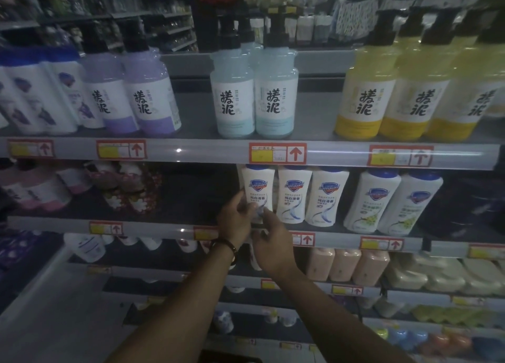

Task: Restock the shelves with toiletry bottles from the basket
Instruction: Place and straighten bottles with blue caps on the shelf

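The left hand (pixel 236 217) reaches up to the second shelf (pixel 164 227), its fingers curled round the lower left side of a white bottle (pixel 258 187) with a blue cap. The bottle stands upright at the shelf's front edge. The right hand (pixel 270 242) is just below and to the right of the left hand. Its fingertips (pixel 265 214) are raised against the bottle's lower front. That part is blurred, so it cannot be told whether this hand pinches the bottle or only touches it. A dark bracelet (pixel 226 246) circles the left wrist.

Just right of the hands stand two more white bottles (pixel 294 193) of the same kind, close together. Farther right stand two with green labels (pixel 371 201). To the left of the hands the shelf is dark, with pink packs (pixel 41 193) well apart at the far left.

Above the hands, on the top shelf, stand two pale blue pump bottles (pixel 232 94). Purple ones (pixel 109 94) are up to the left and yellow ones (pixel 363 97) up to the right. Red price tags (pixel 277 153) run along the shelf rims. Below and right of the right hand is a row of peach bottles (pixel 344 264).
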Available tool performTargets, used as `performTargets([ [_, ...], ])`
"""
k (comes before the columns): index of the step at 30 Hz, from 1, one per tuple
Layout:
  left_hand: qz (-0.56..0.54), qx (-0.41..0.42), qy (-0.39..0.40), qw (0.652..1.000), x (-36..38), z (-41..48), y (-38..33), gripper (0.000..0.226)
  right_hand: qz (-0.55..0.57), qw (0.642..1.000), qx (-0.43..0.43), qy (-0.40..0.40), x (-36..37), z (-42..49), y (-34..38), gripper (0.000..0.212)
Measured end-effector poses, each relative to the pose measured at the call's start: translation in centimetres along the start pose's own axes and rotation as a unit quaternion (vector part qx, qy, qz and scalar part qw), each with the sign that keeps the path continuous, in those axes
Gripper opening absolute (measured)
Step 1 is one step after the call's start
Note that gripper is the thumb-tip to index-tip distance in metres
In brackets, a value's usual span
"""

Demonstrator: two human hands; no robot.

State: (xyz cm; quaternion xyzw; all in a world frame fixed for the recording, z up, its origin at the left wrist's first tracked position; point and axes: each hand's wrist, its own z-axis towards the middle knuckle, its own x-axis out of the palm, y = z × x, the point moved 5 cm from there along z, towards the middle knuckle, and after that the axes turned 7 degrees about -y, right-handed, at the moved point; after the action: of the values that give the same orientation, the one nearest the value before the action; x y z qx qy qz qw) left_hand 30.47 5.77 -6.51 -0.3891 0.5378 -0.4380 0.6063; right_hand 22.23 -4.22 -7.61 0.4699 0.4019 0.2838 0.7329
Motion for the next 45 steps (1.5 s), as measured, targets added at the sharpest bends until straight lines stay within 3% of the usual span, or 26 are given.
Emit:
performTargets([
  [9, -0.014, 0.009, -0.022, 1.000, 0.8, -0.3, 0.0, 0.044, -0.005, 1.000, 0.014, 0.013, -0.5, 0.0, -0.1, 0.055],
  [13, -0.039, -0.017, -0.039, 0.998, 0.8, -0.3, 0.5, 0.035, -0.001, 1.000, 0.009, 0.014, -0.3, 0.1, -0.7, 0.056],
  [24, -0.036, -0.018, 0.011, 0.999, -0.4, -1.2, 0.6, 0.027, -0.009, 1.000, 0.006, 0.007, -0.1, -0.2, -1.4, 0.048],
  [29, -0.042, -0.002, -0.034, 0.999, -4.0, -2.1, 2.2, 0.032, -0.003, 1.000, 0.008, -0.026, 0.0, -1.2, -1.5, 0.034],
  [33, -0.030, -0.013, -0.020, 0.999, -7.0, -3.8, 3.1, 0.030, 0.001, 1.000, 0.007, -0.017, 1.2, -2.7, -1.8, 0.020],
  [45, 0.027, -0.057, -0.015, 0.998, -19.0, -11.4, 12.7, 0.013, 0.003, 0.996, 0.063, 0.070, 9.1, -11.4, -3.4, 0.021],
])
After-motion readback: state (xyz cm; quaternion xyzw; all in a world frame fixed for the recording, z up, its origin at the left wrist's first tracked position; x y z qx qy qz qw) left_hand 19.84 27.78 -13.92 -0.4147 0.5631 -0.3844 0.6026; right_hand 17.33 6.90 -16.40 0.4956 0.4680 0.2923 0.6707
